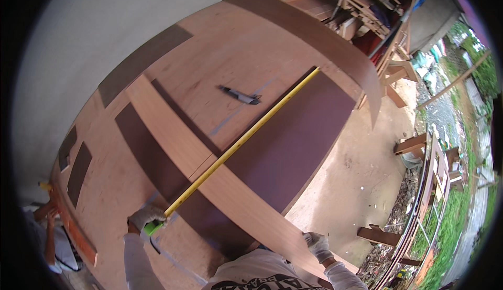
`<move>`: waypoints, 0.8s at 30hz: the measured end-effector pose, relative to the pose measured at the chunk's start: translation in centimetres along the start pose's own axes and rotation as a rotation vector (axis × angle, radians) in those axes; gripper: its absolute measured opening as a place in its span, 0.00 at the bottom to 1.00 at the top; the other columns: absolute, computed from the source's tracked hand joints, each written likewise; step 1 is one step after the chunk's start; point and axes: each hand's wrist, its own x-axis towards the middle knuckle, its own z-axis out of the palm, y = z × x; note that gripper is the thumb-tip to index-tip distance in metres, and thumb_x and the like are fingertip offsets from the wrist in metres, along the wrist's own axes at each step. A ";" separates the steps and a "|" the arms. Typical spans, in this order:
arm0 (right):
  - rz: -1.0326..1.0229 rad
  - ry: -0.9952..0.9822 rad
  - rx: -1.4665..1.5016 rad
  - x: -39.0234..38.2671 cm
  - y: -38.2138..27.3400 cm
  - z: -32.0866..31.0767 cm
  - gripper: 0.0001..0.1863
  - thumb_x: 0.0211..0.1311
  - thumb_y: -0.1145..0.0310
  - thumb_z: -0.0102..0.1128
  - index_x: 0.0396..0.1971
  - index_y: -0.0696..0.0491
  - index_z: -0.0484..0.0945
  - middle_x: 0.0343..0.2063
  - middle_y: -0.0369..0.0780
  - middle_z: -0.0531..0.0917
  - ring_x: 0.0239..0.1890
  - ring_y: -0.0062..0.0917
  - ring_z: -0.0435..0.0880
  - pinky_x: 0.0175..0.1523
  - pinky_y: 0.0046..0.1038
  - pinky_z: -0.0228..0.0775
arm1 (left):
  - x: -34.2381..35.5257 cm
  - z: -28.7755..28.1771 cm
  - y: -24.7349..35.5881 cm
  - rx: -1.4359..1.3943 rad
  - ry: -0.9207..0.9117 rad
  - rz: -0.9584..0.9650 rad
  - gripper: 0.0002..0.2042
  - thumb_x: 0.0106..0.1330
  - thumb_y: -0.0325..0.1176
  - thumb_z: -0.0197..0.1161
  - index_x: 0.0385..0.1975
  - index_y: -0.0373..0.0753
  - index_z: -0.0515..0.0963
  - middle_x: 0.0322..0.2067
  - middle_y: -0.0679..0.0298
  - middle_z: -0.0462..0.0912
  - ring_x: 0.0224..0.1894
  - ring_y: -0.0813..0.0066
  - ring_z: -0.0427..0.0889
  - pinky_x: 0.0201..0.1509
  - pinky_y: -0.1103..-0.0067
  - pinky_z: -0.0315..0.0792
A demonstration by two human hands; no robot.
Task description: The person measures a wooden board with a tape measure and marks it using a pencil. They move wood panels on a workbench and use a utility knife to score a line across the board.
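My left hand [145, 218], in a pale glove, grips the green case of a tape measure [153, 228]. Its yellow blade [246, 139] runs out up and to the right, across a long light wooden board [236, 185] and along the edge of a dark brown panel [298, 127]. Pencil-like lines cross the board just left of the blade. At the board's near right end, my gloved right hand [317, 246] has its fingers around the edge. Board and panel both lie on a large plywood work surface [194, 101].
A slim grey and black tool [239, 95] lies on the plywood. Dark strips [144, 64] lie along the far left. Wood offcuts [367, 14] are piled at the back right. Another person [57, 243] stands at the lower left near an orange-brown board [76, 232]. Pale ground [361, 169] shows at right.
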 end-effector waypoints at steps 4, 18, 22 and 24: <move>-0.046 -0.006 -0.031 0.3 0.3 -0.5 0.17 0.77 0.47 0.58 0.42 0.39 0.92 0.34 0.44 0.91 0.37 0.44 0.91 0.41 0.43 0.84 | 0.4 0.1 -1.0 -0.136 -0.009 -0.006 0.07 0.65 0.27 0.74 0.36 0.28 0.89 0.32 0.54 0.91 0.35 0.63 0.91 0.46 0.69 0.83; 0.007 -0.033 -0.013 -0.1 -0.1 0.1 0.19 0.77 0.49 0.60 0.40 0.47 0.91 0.31 0.50 0.88 0.35 0.50 0.89 0.39 0.46 0.81 | -0.2 -0.1 -0.3 0.025 -0.019 0.101 0.09 0.68 0.31 0.71 0.34 0.29 0.88 0.32 0.56 0.90 0.34 0.67 0.89 0.45 0.71 0.81; -0.033 -0.009 -0.043 -0.2 -0.3 0.2 0.19 0.77 0.48 0.60 0.40 0.47 0.91 0.31 0.50 0.88 0.35 0.51 0.89 0.38 0.47 0.80 | -0.9 -0.3 -1.0 -0.047 -0.047 0.097 0.09 0.69 0.31 0.70 0.35 0.30 0.88 0.32 0.58 0.90 0.35 0.68 0.88 0.47 0.72 0.81; -0.045 0.006 -0.009 0.0 -0.2 0.0 0.19 0.77 0.49 0.60 0.40 0.47 0.91 0.30 0.50 0.88 0.34 0.51 0.89 0.38 0.46 0.80 | -0.9 -0.2 -1.0 -0.011 -0.042 0.117 0.09 0.69 0.31 0.70 0.34 0.29 0.87 0.32 0.57 0.90 0.35 0.67 0.88 0.47 0.71 0.81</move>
